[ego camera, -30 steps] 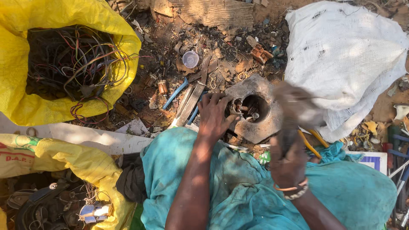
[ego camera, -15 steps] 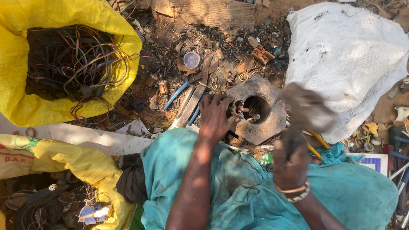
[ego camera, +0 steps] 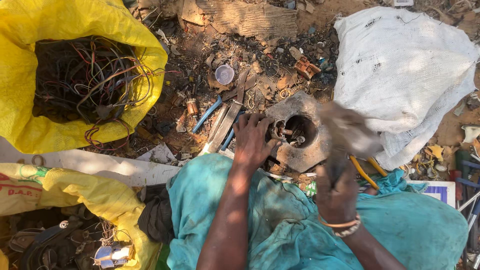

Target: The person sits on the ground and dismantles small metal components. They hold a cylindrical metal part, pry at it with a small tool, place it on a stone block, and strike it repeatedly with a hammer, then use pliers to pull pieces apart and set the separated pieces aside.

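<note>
Right-hand [ego camera: 336,192] grip around blurred hammer [ego camera: 345,132]; left hand [ego camera: 252,140] on pitted, hollow metal block [ego camera: 300,132].

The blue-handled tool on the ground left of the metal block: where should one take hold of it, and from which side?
Take the blue-handled tool by its blue handle, from above. The handle lies flat and bare on the dirt, slanting up to the right, with open ground on its left. Its lower end runs toward the flat metal bars, so a grip near the upper, curved end looks easiest.

Harsh overhead sunlight, short shadows, perhaps motion blur on the hammer [ego camera: 345,132].
</note>
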`<state>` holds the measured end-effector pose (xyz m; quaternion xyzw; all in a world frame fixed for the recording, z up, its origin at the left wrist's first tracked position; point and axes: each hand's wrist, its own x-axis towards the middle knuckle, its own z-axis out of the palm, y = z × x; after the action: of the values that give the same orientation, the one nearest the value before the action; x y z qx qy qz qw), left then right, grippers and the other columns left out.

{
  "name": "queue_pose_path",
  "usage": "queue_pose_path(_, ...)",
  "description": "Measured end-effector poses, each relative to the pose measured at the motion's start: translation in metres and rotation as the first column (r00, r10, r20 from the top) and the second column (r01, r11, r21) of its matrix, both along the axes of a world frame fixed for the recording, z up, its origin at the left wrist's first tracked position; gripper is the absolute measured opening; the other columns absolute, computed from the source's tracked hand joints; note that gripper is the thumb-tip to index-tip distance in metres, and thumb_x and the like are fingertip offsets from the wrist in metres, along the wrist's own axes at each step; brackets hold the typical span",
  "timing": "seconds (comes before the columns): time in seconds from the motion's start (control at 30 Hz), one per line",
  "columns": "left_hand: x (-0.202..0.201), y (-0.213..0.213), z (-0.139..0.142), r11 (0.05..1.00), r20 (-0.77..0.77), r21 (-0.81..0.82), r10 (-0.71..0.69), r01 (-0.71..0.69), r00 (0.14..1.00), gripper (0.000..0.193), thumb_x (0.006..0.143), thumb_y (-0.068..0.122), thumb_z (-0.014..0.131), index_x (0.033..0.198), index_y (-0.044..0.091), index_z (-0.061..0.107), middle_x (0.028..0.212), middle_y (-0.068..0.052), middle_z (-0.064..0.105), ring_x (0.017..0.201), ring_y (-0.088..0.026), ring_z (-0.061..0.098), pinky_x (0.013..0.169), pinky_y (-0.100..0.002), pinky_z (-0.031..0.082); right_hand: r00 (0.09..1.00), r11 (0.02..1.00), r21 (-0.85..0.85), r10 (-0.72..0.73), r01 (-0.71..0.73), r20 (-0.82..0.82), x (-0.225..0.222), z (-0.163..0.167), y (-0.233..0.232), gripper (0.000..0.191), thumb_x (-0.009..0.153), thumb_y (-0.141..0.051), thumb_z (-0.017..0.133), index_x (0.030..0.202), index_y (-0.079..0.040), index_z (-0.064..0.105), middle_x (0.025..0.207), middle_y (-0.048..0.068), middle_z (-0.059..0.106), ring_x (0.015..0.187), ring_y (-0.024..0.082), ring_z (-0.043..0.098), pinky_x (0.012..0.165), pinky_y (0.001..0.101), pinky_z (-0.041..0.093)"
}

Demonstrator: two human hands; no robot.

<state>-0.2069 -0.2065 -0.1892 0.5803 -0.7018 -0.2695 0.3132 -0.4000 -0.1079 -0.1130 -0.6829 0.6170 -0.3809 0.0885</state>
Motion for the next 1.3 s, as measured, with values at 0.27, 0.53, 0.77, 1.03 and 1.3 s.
queue_pose_path(0.27,0.000,0.000,-0.002,0.995,-0.007,-0.096,-0.008,0.008,1.000,0.061,0.068,0.028,0.090,0.122,0.010,0.069,0.126,-0.009,0.064,0.118,-0.034,0.051,0.097,-0.050,0.037,0.963,0.806,0.579,-0.237,0.123,0.125,-0.024,0.032,0.013,0.035,0.098,-0.036,0.066,0.117,-0.007,0.064,0.066,0.010,0.061,0.054,0.018,0.058,0.049,0.0367,0.046)
queue_pose_path(0.53,-0.001,-0.004,0.003,1.000,0.027,-0.017,0.022,-0.021,0.999,0.061,0.065,0.027,0.091,0.119,0.013,0.069,0.123,-0.008,0.063,0.116,-0.035,0.050,0.096,-0.054,0.037,0.995,0.833,0.545,-0.066,0.094,-0.072,0.003,-0.008,-0.009,0.041,0.101,-0.036,0.063,0.128,-0.006,0.055,0.073,0.017,0.068,0.063,0.032,0.065,0.060,0.0484,0.051)
queue_pose_path(0.77,0.000,-0.001,0.002,1.000,-0.019,0.001,0.001,-0.001,1.000,0.061,0.067,0.026,0.090,0.121,0.011,0.068,0.129,-0.009,0.062,0.121,-0.034,0.050,0.101,-0.051,0.038,0.965,0.856,0.487,-0.246,0.174,0.088,-0.037,0.036,0.024,0.029,0.102,-0.033,0.062,0.115,-0.006,0.058,0.062,0.010,0.061,0.053,0.020,0.061,0.050,0.0375,0.048)
queue_pose_path(1.03,0.001,-0.003,-0.002,0.998,0.036,-0.069,0.003,-0.001,0.999,0.061,0.068,0.029,0.090,0.121,0.010,0.068,0.127,-0.010,0.062,0.120,-0.036,0.049,0.099,-0.053,0.036,0.995,0.870,0.491,-0.086,0.051,0.049,0.002,-0.018,-0.010,0.047,0.099,-0.039,0.062,0.124,0.000,0.055,0.066,0.009,0.061,0.057,0.018,0.061,0.052,0.0383,0.046)
queue_pose_path(1.3,0.001,-0.001,-0.001,1.000,0.009,-0.022,-0.010,0.010,1.000,0.063,0.065,0.032,0.090,0.119,0.008,0.068,0.125,-0.012,0.062,0.119,-0.037,0.048,0.099,-0.054,0.036,0.953,0.956,0.271,-0.181,0.112,0.244,-0.019,0.048,0.004,0.030,0.104,-0.035,0.061,0.112,-0.006,0.056,0.065,0.001,0.056,0.054,0.011,0.055,0.049,0.0310,0.042)
